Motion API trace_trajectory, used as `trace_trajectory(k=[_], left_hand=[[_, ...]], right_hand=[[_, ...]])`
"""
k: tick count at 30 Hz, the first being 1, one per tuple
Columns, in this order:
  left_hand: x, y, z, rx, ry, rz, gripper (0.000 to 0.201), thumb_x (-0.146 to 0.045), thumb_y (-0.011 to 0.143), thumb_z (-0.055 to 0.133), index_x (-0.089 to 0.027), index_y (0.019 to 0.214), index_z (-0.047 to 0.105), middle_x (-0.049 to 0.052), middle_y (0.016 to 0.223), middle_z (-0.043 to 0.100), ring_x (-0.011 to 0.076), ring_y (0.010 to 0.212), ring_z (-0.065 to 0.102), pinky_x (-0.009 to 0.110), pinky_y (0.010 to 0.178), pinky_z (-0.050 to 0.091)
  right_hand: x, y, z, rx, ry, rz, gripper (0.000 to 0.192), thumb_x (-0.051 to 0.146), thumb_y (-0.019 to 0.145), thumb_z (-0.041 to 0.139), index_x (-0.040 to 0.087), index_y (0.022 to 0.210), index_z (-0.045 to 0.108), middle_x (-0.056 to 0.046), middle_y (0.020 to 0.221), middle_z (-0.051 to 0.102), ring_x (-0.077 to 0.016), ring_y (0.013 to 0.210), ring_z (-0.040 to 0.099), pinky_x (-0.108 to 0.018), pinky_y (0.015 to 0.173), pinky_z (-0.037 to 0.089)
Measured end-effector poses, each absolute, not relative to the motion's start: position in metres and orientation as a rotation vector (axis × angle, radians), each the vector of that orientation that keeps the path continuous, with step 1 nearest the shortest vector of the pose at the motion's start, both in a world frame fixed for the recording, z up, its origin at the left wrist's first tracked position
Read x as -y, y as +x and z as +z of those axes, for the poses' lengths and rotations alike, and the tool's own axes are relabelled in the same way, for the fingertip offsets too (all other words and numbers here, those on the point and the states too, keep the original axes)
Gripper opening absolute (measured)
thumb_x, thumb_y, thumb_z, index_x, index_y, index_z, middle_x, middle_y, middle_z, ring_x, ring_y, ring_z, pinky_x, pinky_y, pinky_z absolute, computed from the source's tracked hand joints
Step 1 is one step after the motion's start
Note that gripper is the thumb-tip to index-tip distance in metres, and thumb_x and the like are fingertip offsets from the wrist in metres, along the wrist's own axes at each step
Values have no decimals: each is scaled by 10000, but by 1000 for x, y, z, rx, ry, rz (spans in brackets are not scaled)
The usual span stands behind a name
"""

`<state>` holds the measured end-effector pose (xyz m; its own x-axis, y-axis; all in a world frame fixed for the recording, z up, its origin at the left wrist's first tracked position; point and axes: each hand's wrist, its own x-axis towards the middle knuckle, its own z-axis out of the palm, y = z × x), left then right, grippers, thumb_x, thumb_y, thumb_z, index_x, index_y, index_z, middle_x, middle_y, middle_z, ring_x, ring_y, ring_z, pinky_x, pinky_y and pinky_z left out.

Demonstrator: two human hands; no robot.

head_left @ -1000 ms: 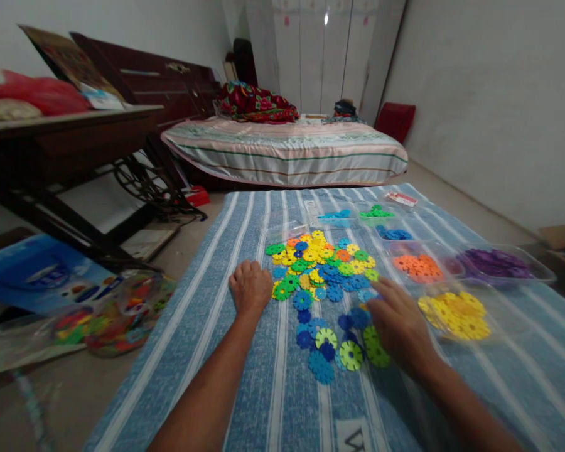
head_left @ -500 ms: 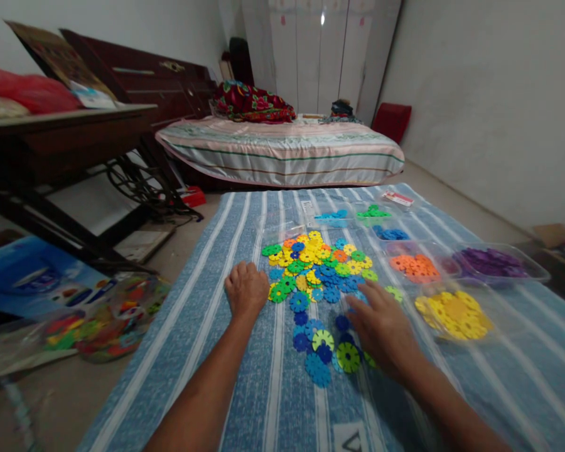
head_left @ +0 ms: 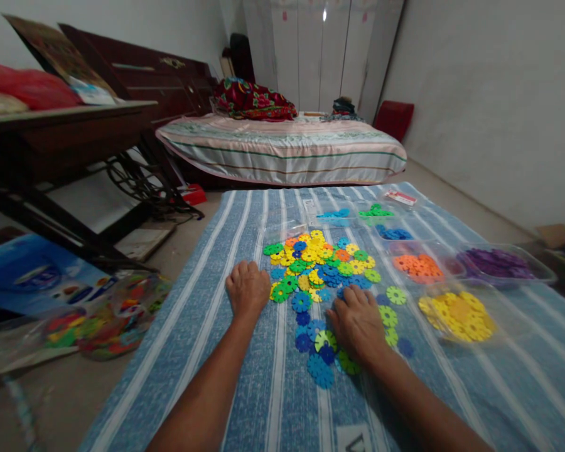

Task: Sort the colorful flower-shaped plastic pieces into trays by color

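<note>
My left hand (head_left: 248, 289) rests on the striped cloth at the left edge of a pile of notched plastic discs (head_left: 313, 251). Its fingers are curled and their tips hidden. Among loose blue and green discs in front of the pile, my right hand (head_left: 359, 321) points down with bent fingers. A blue disc shows by its fingertips; whatever lies under the palm is hidden. Left of it are a light blue disc (head_left: 301, 302) and a lime green disc (head_left: 326, 341). More lime discs (head_left: 396, 295) lie to its right.
Clear tubs hold yellow discs (head_left: 456, 316), orange discs (head_left: 418, 267), purple discs (head_left: 496, 262), blue discs (head_left: 393, 232), light blue discs (head_left: 334, 216) and green discs (head_left: 375, 211). Beyond the cloth-covered surface (head_left: 198, 301) stands a bed (head_left: 282, 150). A sewing-machine table (head_left: 66, 119) is at left.
My right hand has moved left and its fingers have bent down among the discs, uncovering lime discs on its right. My left hand has stayed in place.
</note>
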<state>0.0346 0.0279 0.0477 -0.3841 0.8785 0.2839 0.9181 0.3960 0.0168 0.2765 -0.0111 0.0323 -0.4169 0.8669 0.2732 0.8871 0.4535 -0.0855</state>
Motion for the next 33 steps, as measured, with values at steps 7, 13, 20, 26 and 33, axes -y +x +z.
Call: trace_trajectory(k=[7, 13, 20, 26, 33], left_hand=[[-28, 35, 47, 2423, -1584, -249, 331, -278, 939, 376, -142, 1080, 643, 168, 1220, 643, 308, 1224, 535, 433, 958, 421], [-29, 35, 47, 2427, -1584, -243, 329, -283, 938, 378, -150, 1080, 644, 168, 1268, 634, 306, 1242, 525, 432, 969, 416], [-29, 34, 44, 2420, -1582, -249, 341, -285, 940, 367, -141, 1088, 639, 172, 1278, 626, 306, 1253, 522, 436, 976, 413], [-28, 34, 48, 2419, -1585, -223, 320, -285, 936, 380, -151, 1070, 638, 165, 1223, 647, 309, 1229, 536, 429, 946, 424], [-31, 33, 50, 2418, -1578, -241, 301, -283, 933, 373, -170, 1031, 635, 159, 1202, 648, 302, 1208, 547, 419, 940, 423]], right_hand=[[8, 263, 38, 2431, -1441, -106, 289, 355, 961, 599, 225, 1205, 682, -160, 1263, 631, -334, 1204, 515, -479, 970, 401], [8, 269, 41, 2356, -1517, -141, 198, 305, 953, 596, 185, 845, 711, -138, 1002, 684, -316, 1059, 559, -492, 964, 392], [-3, 251, 40, 2369, -1439, -160, 211, 386, 925, 663, 189, 981, 714, -142, 1093, 674, -315, 1110, 534, -445, 927, 408], [-11, 244, 32, 2331, -1425, -186, 199, 342, 955, 626, 166, 928, 716, -146, 1027, 674, -317, 1072, 545, -465, 929, 405], [-6, 254, 31, 2282, -1272, -223, 187, 142, 952, 571, 213, 813, 675, -80, 984, 692, -247, 1022, 573, -428, 987, 401]])
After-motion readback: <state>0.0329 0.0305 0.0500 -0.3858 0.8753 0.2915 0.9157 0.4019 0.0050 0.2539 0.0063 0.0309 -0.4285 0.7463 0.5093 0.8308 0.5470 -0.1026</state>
